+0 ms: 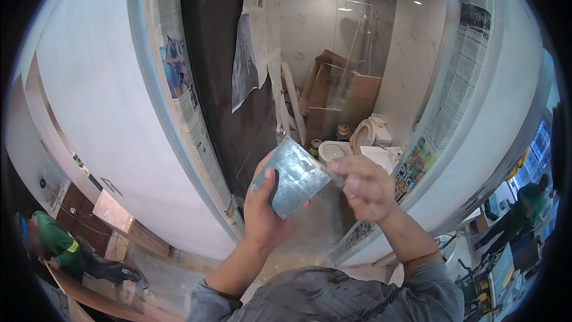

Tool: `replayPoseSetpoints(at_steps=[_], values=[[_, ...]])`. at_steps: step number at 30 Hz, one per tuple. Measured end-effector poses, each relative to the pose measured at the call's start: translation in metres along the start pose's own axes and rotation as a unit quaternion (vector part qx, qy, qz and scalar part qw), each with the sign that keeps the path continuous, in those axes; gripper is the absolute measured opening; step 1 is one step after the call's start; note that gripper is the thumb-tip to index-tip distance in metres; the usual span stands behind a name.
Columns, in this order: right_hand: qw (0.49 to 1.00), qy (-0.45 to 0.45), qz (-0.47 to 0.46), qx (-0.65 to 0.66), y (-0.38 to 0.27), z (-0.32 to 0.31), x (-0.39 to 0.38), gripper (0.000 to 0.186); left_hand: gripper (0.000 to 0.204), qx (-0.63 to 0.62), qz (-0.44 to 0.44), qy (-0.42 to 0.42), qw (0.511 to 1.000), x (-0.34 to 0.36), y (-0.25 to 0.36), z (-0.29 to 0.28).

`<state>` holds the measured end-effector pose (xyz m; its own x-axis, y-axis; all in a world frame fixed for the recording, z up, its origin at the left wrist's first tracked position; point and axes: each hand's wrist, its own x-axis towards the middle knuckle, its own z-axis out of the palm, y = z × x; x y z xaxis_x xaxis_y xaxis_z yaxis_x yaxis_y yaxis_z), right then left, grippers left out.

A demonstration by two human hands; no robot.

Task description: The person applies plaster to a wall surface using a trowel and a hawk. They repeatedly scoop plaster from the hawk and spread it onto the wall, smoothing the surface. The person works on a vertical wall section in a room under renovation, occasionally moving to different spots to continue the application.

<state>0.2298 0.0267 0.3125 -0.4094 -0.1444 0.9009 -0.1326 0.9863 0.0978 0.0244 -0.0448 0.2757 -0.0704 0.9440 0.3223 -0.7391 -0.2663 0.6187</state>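
Note:
In front of my chest, my left hand [263, 206] grips a flat, roughly square metal plate [296, 176], its thumb lying across the near face. The plate is grey and shiny, held tilted, with pale smears of what looks like putty along its upper right edge. At that edge is my right hand [364, 186], its fingers bent and pinched together. Motion blurs these fingers, and I cannot make out the thin thing between them.
Newspaper-masked frames [179, 77] flank a doorway ahead. Beyond it are cardboard sheets [333, 83], a toilet [372, 132] and a can [316, 146]. One person in green [56, 241] is low at the left; another person in green [527, 206] stands at the right near tools and equipment [488, 280].

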Motion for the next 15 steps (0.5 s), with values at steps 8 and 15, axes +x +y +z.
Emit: replayPoseSetpoints(at_steps=[8,15], values=[[0.979,-0.128,-0.011,-0.158,0.021,-0.002,-0.001,0.055,0.061,-0.018,-0.035,-0.032,0.999,-0.010,0.009,-0.008],[0.977,-0.168,0.092,-0.096,0.040,-0.035,0.012,0.058,0.055,0.020,-0.046,-0.027,0.998,-0.009,0.024,-0.007]])
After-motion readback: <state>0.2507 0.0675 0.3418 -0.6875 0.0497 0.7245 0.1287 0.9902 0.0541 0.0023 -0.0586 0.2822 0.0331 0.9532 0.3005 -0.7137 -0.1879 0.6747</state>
